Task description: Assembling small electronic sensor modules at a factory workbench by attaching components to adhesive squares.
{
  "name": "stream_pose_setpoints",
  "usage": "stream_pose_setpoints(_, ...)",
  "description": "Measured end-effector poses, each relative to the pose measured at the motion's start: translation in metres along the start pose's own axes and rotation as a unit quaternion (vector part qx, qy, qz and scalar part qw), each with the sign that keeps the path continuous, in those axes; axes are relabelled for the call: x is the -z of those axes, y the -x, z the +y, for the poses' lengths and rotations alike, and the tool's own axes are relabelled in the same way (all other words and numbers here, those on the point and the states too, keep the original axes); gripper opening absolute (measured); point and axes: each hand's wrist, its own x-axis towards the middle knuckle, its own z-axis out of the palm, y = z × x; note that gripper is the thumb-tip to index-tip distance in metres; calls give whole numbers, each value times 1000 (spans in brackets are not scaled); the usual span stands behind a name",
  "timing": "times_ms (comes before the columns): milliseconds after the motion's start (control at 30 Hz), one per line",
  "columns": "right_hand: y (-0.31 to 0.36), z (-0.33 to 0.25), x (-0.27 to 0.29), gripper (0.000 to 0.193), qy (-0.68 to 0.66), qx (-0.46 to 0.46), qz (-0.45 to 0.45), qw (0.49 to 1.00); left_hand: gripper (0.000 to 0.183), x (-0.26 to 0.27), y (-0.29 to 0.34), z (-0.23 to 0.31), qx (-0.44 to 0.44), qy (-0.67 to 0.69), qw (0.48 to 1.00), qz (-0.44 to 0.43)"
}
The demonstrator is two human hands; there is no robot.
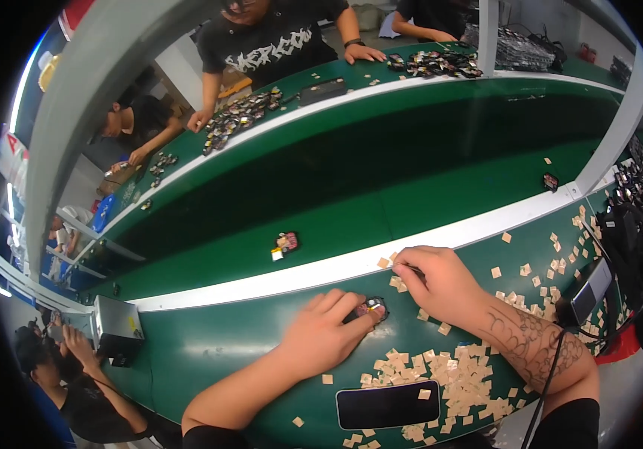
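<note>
My left hand [327, 329] rests on the green table with its fingers curled over a small black electronic unit [374, 307] that has reddish and pale parts. Part of that unit is hidden under the fingers. Up and to its right, my right hand [435, 280] is closed in a pinch above the white rail, a small tan square [393, 257] at its fingertips. Another tan square [383, 263] is just beside it. Several more lie under and around the right wrist. Below the hands is a dark-screened phone [387, 405] with one square on top.
A large heap of tan squares [465, 378] spreads right of the phone. Beyond the white rail [276, 287], a green conveyor belt [351, 213] carries a red-and-black unit [286, 241] and another unit [550, 182]. A grey box [118, 331] stands left; cables [628, 239] hang right. Co-workers sit across.
</note>
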Motion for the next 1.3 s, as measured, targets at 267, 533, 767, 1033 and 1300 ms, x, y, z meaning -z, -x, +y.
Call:
stream_pose_setpoints(267, 0, 10, 2, 10, 13, 38, 65, 997, 49, -6, -31, -48, 84, -21, 993, 84)
stream_pose_setpoints(533, 0, 23, 4, 12, 8, 10, 23, 1000, 66, 8, -36, -105, 167, -7, 978, 126)
stream_pose_setpoints(767, 2, 16, 3, 16, 8, 61, 61, 996, 61, 11, -25, -100, 235, 76, 964, 95)
stream_pose_setpoints(1033, 2, 15, 2, 16, -13, 49, 48, 998, 40, -5, -19, -11, 76, 190, 979, -13)
stream_pose_setpoints(1300, 3, -4, 5, 13, 0, 76, -60, 995, 84, 8, -2, -25, 70, 173, 982, -9)
